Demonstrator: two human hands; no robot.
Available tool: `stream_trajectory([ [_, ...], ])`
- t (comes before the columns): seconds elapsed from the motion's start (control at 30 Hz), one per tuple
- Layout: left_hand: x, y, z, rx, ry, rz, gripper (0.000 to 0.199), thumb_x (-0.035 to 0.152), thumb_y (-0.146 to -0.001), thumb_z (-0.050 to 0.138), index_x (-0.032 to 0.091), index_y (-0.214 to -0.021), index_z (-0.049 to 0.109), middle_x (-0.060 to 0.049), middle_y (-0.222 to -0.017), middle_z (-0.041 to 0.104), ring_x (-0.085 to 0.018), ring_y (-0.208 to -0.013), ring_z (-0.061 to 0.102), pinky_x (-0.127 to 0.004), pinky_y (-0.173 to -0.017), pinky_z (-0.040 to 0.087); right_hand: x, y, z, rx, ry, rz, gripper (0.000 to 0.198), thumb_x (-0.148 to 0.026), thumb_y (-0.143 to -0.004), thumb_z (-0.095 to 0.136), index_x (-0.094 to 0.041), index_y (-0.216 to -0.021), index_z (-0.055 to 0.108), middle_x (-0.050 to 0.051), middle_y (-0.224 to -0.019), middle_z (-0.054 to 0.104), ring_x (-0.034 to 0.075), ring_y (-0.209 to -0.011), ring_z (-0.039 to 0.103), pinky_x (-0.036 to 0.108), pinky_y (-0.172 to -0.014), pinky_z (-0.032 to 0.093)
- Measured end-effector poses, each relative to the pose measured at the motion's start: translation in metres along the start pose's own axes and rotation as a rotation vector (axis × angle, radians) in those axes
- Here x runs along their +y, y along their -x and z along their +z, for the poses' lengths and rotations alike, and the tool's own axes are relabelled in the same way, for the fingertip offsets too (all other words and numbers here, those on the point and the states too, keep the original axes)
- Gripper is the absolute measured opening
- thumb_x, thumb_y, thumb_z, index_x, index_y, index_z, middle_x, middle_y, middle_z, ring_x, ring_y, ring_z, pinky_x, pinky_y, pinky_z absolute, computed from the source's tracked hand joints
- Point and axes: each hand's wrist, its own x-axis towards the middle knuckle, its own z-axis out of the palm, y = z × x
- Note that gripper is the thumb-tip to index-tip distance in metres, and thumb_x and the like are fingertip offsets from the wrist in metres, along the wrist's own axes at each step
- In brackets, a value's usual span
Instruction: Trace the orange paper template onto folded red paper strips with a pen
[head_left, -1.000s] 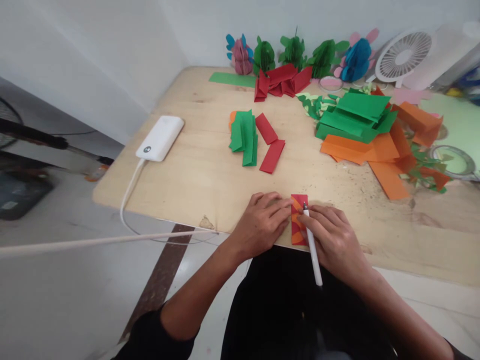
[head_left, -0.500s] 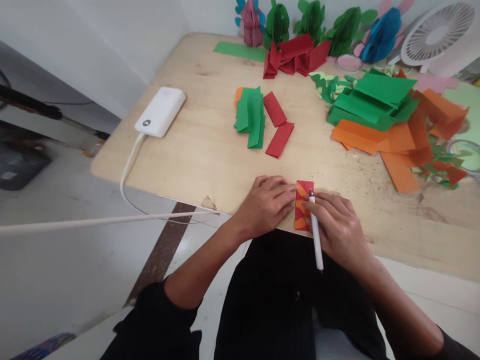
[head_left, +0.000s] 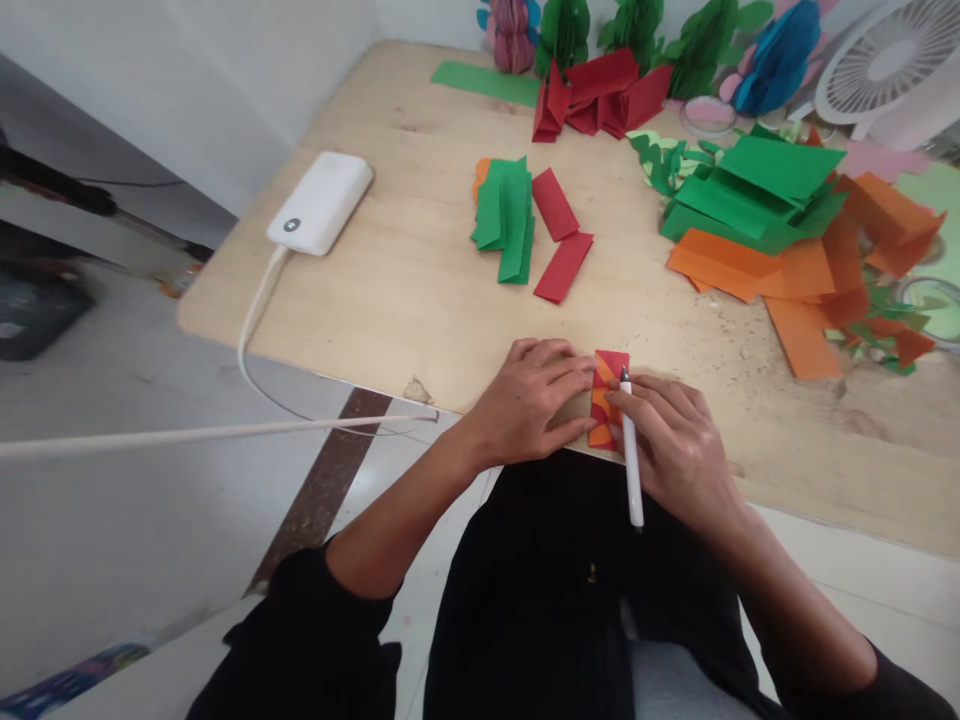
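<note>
A small folded red paper (head_left: 615,358) lies at the table's front edge, with a wavy orange paper cutout (head_left: 600,436) on top of it. My left hand (head_left: 531,402) rests on the table with its fingers stretched out. Its fingertips and thumb touch the paper's left side, thumb apart from the fingers. A white pen (head_left: 631,465) is held in my right hand (head_left: 679,445), its dark tip pointing away from me beside the red paper. The right fingertips press at the orange cutout; part of the paper is hidden under them.
Folded green strips (head_left: 504,215) and red strips (head_left: 562,268) lie ahead. Right are stacks of green paper (head_left: 780,170) and orange paper (head_left: 802,335). Red folded paper (head_left: 600,90), paper figures (head_left: 634,35) and a fan (head_left: 885,65) stand behind. A white power bank (head_left: 321,203) with cable lies left.
The view has shifted slightly, so the table things sit a little higher. My left thumb has spread from the fingers to the paper's lower left edge. The pen stays in my right hand.
</note>
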Motion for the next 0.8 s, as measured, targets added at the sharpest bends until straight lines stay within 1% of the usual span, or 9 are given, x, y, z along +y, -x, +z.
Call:
stream_trajectory([
  [0.27,-0.0029,0.0018,0.0027,-0.023,-0.033,0.003,0.037,0.048,-0.088,0.060,0.020,-0.113,0.063,-0.005,-0.134,0.061,-0.028,-0.125,0.046,-0.045,-0.104,0.030,0.0015,0.0020,0.0011,-0.010,0.003,0.001,0.031,-0.005,-0.087,0.053,-0.016,-0.115,0.058,0.010,-0.107,0.071,0.025,-0.112,0.061,0.040,-0.094,0.044],
  [0.6,-0.0054,0.0023,0.0053,0.001,-0.050,0.029,0.037,0.050,-0.090,0.058,0.019,-0.111,0.062,-0.005,-0.134,0.061,-0.028,-0.124,0.046,-0.045,-0.102,0.031,0.0009,0.0011,0.0001,-0.012,-0.003,-0.006,0.033,-0.007,-0.087,0.052,-0.016,-0.118,0.059,0.010,-0.107,0.071,0.026,-0.111,0.062,0.040,-0.094,0.044],
  [0.8,-0.0053,0.0024,0.0056,-0.005,-0.048,0.014,0.039,0.052,-0.090,0.058,0.021,-0.113,0.062,-0.006,-0.134,0.061,-0.028,-0.125,0.046,-0.045,-0.104,0.030,0.0011,0.0007,-0.0005,-0.012,-0.018,0.005,0.039,-0.009,-0.087,0.051,-0.020,-0.124,0.056,0.008,-0.106,0.072,0.026,-0.111,0.062,0.041,-0.092,0.045],
])
